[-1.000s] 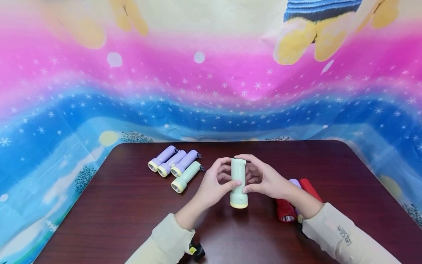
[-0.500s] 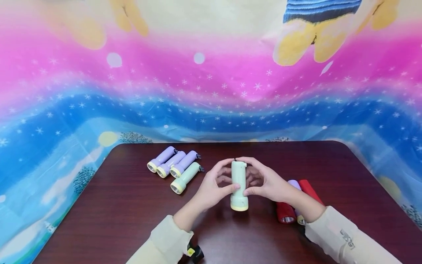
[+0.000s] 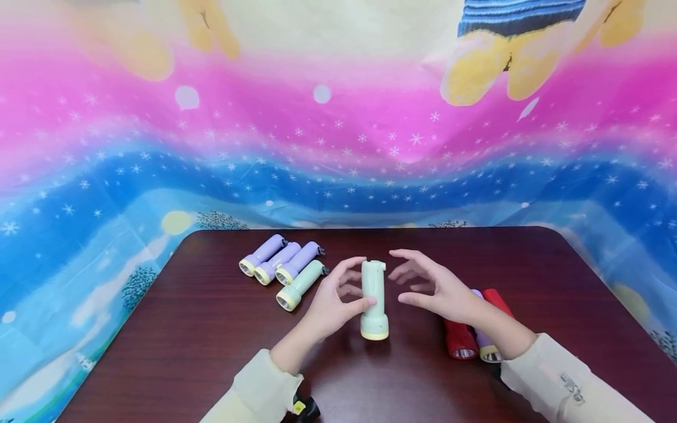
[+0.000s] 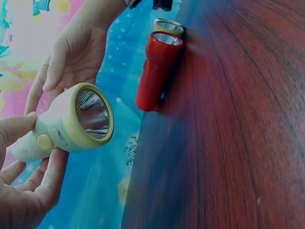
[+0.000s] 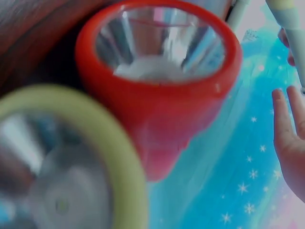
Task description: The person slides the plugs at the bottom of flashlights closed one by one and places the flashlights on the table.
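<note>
A pale green flashlight (image 3: pixel 373 294) is held over the middle of the table, its yellow-rimmed lens end down. My left hand (image 3: pixel 330 299) grips it from the left, thumb across the front and fingers behind. In the left wrist view, the lens and a yellow button of this flashlight (image 4: pixel 66 124) face the camera. My right hand (image 3: pixel 441 288) is apart from the flashlight on its right side, fingers loosely bent with nothing between them. Under the right forearm lie red flashlights (image 3: pixel 461 341) and a purple one (image 3: pixel 488 346), partly hidden by the arm.
Three purple flashlights (image 3: pixel 261 255) and another pale green flashlight (image 3: pixel 300 285) lie in a slanted row at the back left of the dark wooden table (image 3: pixel 211 329). A patterned cloth (image 3: pixel 338 147) hangs behind the table's far edge.
My right hand has let go of the green flashlight and moved right. The left hand, still holding the flashlight, has shifted slightly left.
</note>
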`<state>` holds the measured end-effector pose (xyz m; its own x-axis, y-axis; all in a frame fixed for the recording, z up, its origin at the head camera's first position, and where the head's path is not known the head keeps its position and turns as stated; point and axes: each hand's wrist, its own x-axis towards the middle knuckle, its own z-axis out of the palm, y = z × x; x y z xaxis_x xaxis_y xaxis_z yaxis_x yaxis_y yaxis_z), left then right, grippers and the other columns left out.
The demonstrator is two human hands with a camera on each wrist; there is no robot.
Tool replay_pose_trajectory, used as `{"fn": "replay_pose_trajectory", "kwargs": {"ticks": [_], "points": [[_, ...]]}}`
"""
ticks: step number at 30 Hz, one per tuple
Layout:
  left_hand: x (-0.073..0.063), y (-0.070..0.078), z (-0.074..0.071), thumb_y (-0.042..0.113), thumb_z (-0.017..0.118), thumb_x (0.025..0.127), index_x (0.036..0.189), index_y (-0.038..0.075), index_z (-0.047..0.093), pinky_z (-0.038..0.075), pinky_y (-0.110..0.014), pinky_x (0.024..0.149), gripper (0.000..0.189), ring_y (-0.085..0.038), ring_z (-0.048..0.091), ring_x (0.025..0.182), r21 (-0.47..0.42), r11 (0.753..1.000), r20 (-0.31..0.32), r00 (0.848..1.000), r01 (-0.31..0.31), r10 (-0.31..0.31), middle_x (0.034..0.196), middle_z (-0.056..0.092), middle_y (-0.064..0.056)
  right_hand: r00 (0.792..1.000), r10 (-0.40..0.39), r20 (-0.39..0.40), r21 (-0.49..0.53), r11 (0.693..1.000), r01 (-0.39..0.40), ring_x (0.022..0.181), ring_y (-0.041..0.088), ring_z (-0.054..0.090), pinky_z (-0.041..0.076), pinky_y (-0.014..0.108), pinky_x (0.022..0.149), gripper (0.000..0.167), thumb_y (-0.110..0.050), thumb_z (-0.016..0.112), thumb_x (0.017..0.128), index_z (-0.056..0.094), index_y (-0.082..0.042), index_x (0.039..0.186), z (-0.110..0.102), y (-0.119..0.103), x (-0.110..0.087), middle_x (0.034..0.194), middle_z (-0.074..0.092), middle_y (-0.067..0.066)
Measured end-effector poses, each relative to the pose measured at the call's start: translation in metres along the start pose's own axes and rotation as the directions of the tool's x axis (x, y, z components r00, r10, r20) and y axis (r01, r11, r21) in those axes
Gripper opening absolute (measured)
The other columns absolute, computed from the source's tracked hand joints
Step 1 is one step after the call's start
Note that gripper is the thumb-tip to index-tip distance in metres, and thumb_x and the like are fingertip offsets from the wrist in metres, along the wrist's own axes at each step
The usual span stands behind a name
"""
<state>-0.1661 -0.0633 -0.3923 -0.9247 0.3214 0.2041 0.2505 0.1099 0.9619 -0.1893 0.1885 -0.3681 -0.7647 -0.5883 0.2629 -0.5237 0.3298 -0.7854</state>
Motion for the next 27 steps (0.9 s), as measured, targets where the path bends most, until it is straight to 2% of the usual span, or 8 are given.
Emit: {"fn": "replay_pose_trajectory", "kwargs": {"ticks": [5, 9, 15, 19, 22, 24, 26, 27], "points": [[0.001, -0.004, -0.002, 0.010, 0.078, 0.085, 0.146, 0.029, 0.044, 0.058, -0.034, 0.082, 0.072, -0.024, 0.070, 0.095, 0.018, 1.000, -0.011, 1.000, 0.008, -0.008, 0.121, 0.065, -0.014, 0.999, 0.016, -0.046, -0.113, 0.993, -0.021, 0.120, 0.024, 0.061, 0.054, 0.047, 0.096, 0.070, -0.017, 0.073, 0.091, 0.037, -0.029, 0.150, -0.014, 0.002, -0.008, 0.134, 0.060, 0.003], [0.002, -0.006, -0.002, 0.010, 0.078, 0.085, 0.144, 0.029, 0.047, 0.059, -0.032, 0.080, 0.070, -0.023, 0.070, 0.092, 0.021, 1.000, -0.010, 1.000, 0.012, -0.012, 0.119, 0.065, -0.014, 0.997, 0.021, -0.073, -0.201, 0.979, -0.035, 0.125, 0.024, 0.057, 0.051, 0.056, 0.097, 0.069, -0.018, 0.072, 0.092, 0.037, -0.030, 0.150, -0.026, 0.009, -0.019, 0.139, 0.057, 0.002], [0.003, -0.007, 0.000, 0.010, 0.079, 0.084, 0.142, 0.025, 0.049, 0.059, -0.029, 0.074, 0.067, -0.023, 0.070, 0.084, 0.041, 0.999, -0.001, 1.000, 0.029, -0.029, 0.113, 0.065, -0.017, 0.996, 0.038, -0.084, -0.327, 0.943, -0.064, 0.129, 0.023, 0.052, 0.048, 0.060, 0.098, 0.065, -0.023, 0.071, 0.093, 0.039, -0.024, 0.150, -0.040, 0.026, -0.040, 0.144, 0.054, 0.004], [0.004, -0.008, 0.002, 0.011, 0.080, 0.084, 0.141, 0.023, 0.050, 0.058, -0.028, 0.071, 0.066, -0.021, 0.069, 0.081, 0.051, 0.998, 0.004, 0.999, 0.038, -0.038, 0.111, 0.065, -0.018, 0.996, 0.036, -0.083, -0.411, 0.909, -0.067, 0.128, 0.023, 0.053, 0.051, 0.048, 0.098, 0.064, -0.026, 0.072, 0.092, 0.042, -0.021, 0.148, -0.047, 0.033, -0.054, 0.142, 0.056, 0.004], [0.005, -0.009, 0.004, 0.012, 0.080, 0.083, 0.140, 0.023, 0.051, 0.057, -0.027, 0.069, 0.065, -0.020, 0.068, 0.080, 0.061, 0.997, 0.005, 0.999, 0.044, -0.044, 0.111, 0.065, -0.017, 0.996, 0.030, -0.084, -0.472, 0.879, -0.066, 0.126, 0.023, 0.055, 0.053, 0.038, 0.097, 0.065, -0.029, 0.074, 0.090, 0.044, -0.024, 0.147, -0.052, 0.037, -0.063, 0.140, 0.058, 0.002], [0.005, -0.008, 0.006, 0.013, 0.081, 0.083, 0.140, 0.024, 0.051, 0.057, -0.027, 0.068, 0.065, -0.019, 0.068, 0.079, 0.073, 0.996, 0.008, 0.998, 0.056, -0.057, 0.110, 0.065, -0.016, 0.996, 0.029, -0.084, -0.508, 0.859, -0.068, 0.125, 0.022, 0.056, 0.053, 0.036, 0.096, 0.064, -0.031, 0.075, 0.089, 0.045, -0.025, 0.146, -0.054, 0.039, -0.068, 0.140, 0.058, 0.001], [0.005, -0.008, 0.008, 0.013, 0.081, 0.082, 0.139, 0.024, 0.051, 0.057, -0.027, 0.067, 0.065, -0.018, 0.067, 0.078, 0.087, 0.994, 0.015, 0.997, 0.069, -0.070, 0.110, 0.066, -0.015, 0.996, 0.041, -0.086, -0.533, 0.842, -0.080, 0.126, 0.013, 0.054, 0.051, 0.029, 0.097, 0.065, -0.033, 0.075, 0.088, 0.046, -0.025, 0.145, -0.055, 0.041, -0.074, 0.141, 0.057, -0.001], [0.005, -0.007, 0.009, 0.014, 0.081, 0.083, 0.140, 0.023, 0.051, 0.056, -0.027, 0.066, 0.065, -0.018, 0.067, 0.078, 0.094, 0.993, 0.019, 0.997, 0.075, -0.077, 0.110, 0.066, -0.015, 0.995, 0.045, -0.086, -0.547, 0.833, -0.085, 0.126, 0.011, 0.053, 0.051, 0.030, 0.097, 0.065, -0.034, 0.076, 0.088, 0.047, -0.025, 0.145, -0.055, 0.042, -0.077, 0.141, 0.057, -0.001]]}}
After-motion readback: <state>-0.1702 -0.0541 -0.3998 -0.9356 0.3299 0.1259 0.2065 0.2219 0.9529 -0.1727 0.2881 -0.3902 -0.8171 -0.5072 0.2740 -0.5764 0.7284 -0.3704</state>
